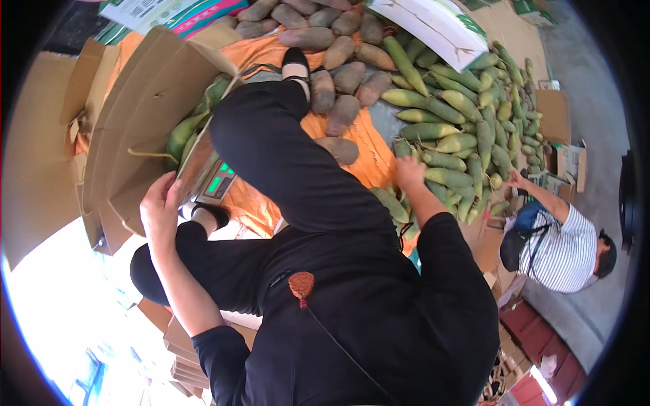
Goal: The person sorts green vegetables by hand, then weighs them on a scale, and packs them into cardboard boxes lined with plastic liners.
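Note:
My left hand is at the near edge of an open cardboard box, its fingers curled against the cardboard. Inside that box lie several green radishes, one with a long pale root hanging over the side. Beside the box, a digital scale shows lit green digits. My right hand reaches into the near edge of a large pile of green radishes. Its fingers are closed around the end of one green radish, partly hidden by the hand.
Dark reddish-brown root vegetables lie on an orange sheet ahead of me. A white carton rests by the pile's far side. At the right, a person in a striped shirt reaches toward the pile. Folded cardboard is stacked behind me.

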`<state>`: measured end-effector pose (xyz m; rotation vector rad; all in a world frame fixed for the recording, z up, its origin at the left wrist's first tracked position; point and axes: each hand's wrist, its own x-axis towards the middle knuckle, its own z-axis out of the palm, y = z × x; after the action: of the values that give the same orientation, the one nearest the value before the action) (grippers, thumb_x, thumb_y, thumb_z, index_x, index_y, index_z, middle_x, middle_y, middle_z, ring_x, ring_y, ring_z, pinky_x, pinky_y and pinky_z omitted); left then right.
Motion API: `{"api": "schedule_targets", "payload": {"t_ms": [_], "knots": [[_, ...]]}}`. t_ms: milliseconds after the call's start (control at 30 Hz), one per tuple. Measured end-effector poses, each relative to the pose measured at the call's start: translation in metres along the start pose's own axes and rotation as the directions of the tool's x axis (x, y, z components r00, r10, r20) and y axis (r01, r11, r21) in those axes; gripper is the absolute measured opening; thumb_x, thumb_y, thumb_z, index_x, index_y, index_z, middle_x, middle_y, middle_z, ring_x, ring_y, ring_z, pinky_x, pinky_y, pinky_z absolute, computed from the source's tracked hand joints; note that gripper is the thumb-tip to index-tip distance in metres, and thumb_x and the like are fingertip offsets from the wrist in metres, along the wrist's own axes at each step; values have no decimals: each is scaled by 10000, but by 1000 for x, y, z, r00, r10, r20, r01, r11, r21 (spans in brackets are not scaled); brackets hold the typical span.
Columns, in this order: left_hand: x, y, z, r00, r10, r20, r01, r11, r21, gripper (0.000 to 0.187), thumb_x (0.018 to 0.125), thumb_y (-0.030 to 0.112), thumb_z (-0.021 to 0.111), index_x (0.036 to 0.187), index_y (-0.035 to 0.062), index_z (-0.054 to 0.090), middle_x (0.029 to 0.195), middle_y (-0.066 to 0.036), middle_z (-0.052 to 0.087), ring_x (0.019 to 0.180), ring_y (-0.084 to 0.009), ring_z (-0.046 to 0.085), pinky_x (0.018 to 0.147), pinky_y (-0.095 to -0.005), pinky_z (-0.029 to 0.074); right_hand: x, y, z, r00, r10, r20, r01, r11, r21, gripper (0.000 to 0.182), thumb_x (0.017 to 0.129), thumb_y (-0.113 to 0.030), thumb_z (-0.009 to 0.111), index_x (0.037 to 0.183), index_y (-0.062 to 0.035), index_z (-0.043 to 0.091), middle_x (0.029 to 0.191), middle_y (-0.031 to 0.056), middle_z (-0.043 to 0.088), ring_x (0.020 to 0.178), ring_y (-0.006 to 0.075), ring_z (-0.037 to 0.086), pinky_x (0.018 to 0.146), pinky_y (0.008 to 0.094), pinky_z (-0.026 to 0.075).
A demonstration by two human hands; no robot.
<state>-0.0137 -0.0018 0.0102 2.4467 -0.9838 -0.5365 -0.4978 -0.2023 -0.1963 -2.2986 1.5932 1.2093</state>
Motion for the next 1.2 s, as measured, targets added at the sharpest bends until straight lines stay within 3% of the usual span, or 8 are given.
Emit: {"api": "schedule_targets", "payload": {"t_ms": [200,400,600,800,867,900,967,1200], "knots": [[-1,-7,0,999,-40,4,40,999,-17,350,792,236,716,1056,11,667,953,-158,694,870,-237,683,781,-325,519,5,69,41,998,-45,35,52,966,-255,253,888,-203,499,1108,-190,623,1150,1,576,1168,201,472,905,431,380],[-2,-8,0,999,-41,32,39,998,57,355,769,265,720,1041,42,679,958,-158,679,877,-289,666,782,-359,510,2,72,27,993,-61,104,93,940,-328,257,889,-175,498,1098,-183,648,1146,-20,584,1128,185,484,860,427,399],[-5,-8,-4,995,-25,93,10,987,163,350,749,233,719,1049,59,670,997,-147,653,929,-334,623,820,-400,485,2,81,3,996,-75,-42,61,960,-275,244,864,-148,533,1083,-156,641,1130,5,580,1116,203,494,818,450,458],[-6,-10,-6,996,2,93,-20,981,191,334,758,230,701,1054,78,666,999,-146,646,948,-333,615,827,-408,481,14,57,-46,949,-115,-294,156,981,118,221,804,-77,600,1025,-67,602,1053,100,567,1088,303,502,876,446,456],[-7,-12,-6,997,3,81,-19,981,193,342,754,232,702,1060,85,663,994,-144,644,949,-331,613,827,-418,478,10,37,-89,818,-136,-559,362,877,316,246,794,-53,611,1037,-28,582,1043,139,564,1053,348,505,916,400,424],[-8,-12,-7,997,1,82,-16,983,185,345,755,230,699,1065,83,661,990,-143,643,951,-330,612,826,-421,477,9,29,-109,816,-138,-562,363,878,311,246,794,-53,611,1037,-28,582,1043,139,564,1053,348,505,916,400,424],[-9,-13,-8,997,-8,77,-6,985,174,348,756,228,697,1069,81,658,985,-142,642,953,-330,611,825,-424,476,4,13,-153,692,-101,-714,558,702,442,301,769,-34,637,1063,-11,572,1067,161,567,1036,363,506,932,396,399],[-12,-16,-11,998,5,66,-16,987,161,358,766,231,688,1085,74,652,998,-138,639,963,-325,611,828,-420,480,-78,-37,-331,379,-112,-919,896,293,334,299,839,-21,592,1135,-6,556,1156,108,592,1103,246,534,986,336,381]]}}
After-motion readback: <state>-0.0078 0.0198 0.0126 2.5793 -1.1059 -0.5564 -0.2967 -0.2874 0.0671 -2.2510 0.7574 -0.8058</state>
